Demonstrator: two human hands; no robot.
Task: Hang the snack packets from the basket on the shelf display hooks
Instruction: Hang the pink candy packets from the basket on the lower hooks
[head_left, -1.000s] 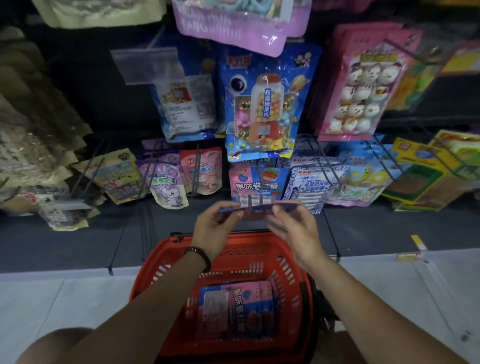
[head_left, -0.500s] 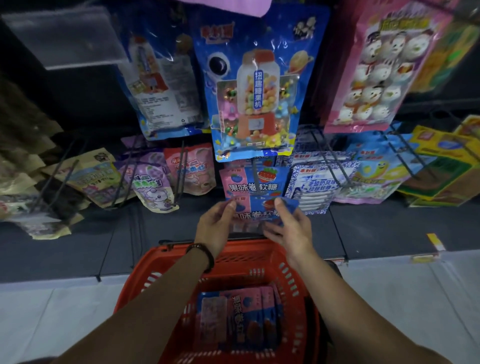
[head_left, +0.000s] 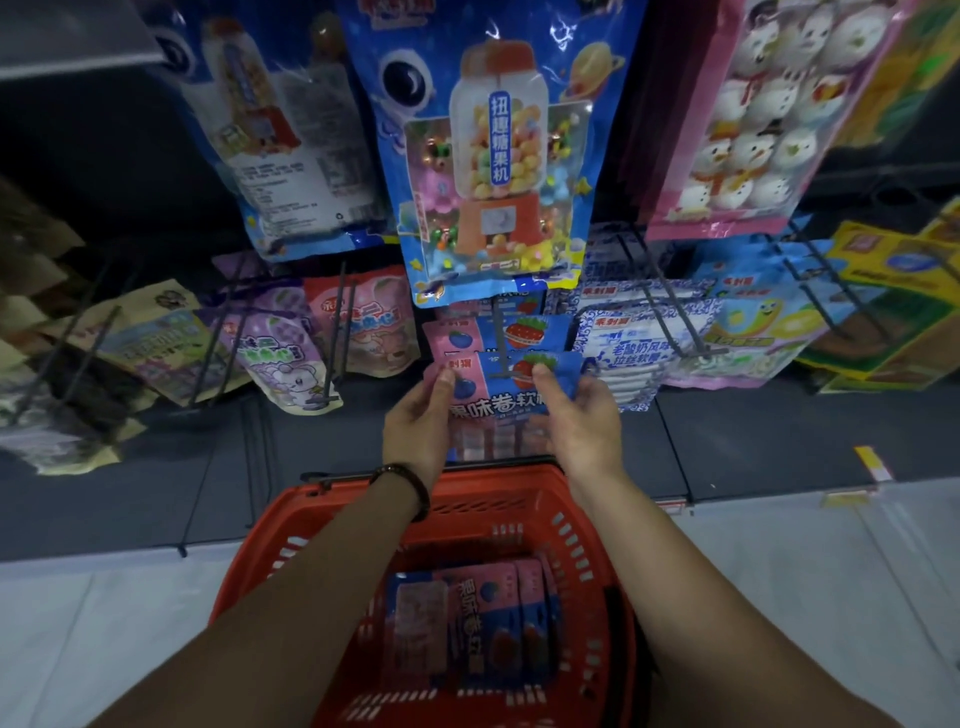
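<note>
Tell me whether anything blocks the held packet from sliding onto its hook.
Nothing visible does. The left hand and right hand hold the packet at the hook tip; a matching packet hangs farther back, the gumball bag above.

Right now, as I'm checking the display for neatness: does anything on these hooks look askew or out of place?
Yes. The blue bag upper left hangs tilted, back label outward, unlike the front-facing gumball bag beside it.

Looking at a shop's sweets aisle: facing dark shelving (head_left: 779, 441) bristling with wire display hooks (head_left: 665, 299), carrying rows of branded candy, a gumball-machine bag (head_left: 493, 156), snowman marshmallows (head_left: 737, 119); standing over a red shopping basket (head_left: 498, 499) holding matching packets (head_left: 483, 623).
</note>
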